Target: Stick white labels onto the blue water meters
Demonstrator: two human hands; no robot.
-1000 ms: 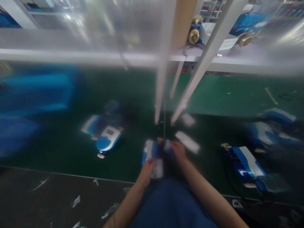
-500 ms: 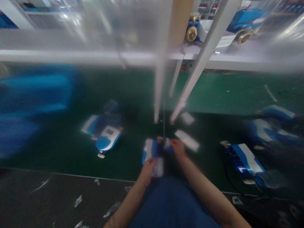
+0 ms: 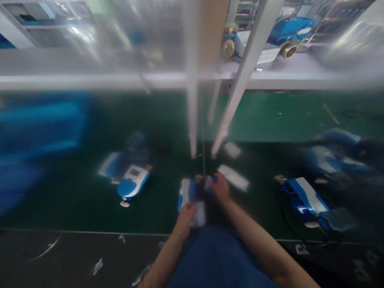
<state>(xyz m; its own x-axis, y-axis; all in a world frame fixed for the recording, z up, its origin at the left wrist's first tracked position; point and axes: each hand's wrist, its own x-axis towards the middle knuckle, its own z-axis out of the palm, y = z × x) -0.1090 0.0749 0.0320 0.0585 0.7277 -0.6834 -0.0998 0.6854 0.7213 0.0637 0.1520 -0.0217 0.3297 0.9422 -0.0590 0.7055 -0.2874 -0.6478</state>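
A blue and white device (image 3: 188, 192) lies on the dark green belt (image 3: 168, 160) just in front of me. My left hand (image 3: 186, 216) grips its near end, fingers curled on it. My right hand (image 3: 221, 188) is closed over its right side, next to a thin vertical rod or cable (image 3: 204, 160) that comes down to the device. The picture is blurred, so fine detail of the fingers is lost.
A second blue and white device (image 3: 132, 182) lies to the left, a third (image 3: 303, 198) to the right, with more blurred ones beyond it. White labels (image 3: 234, 177) lie behind my right hand. White frame bars (image 3: 240, 80) slant down from a shelf (image 3: 300, 76). Paper scraps litter the dark near ledge (image 3: 75, 260).
Both hands stay on the device. The view has shifted slightly, so everything sits a little further left and lower.
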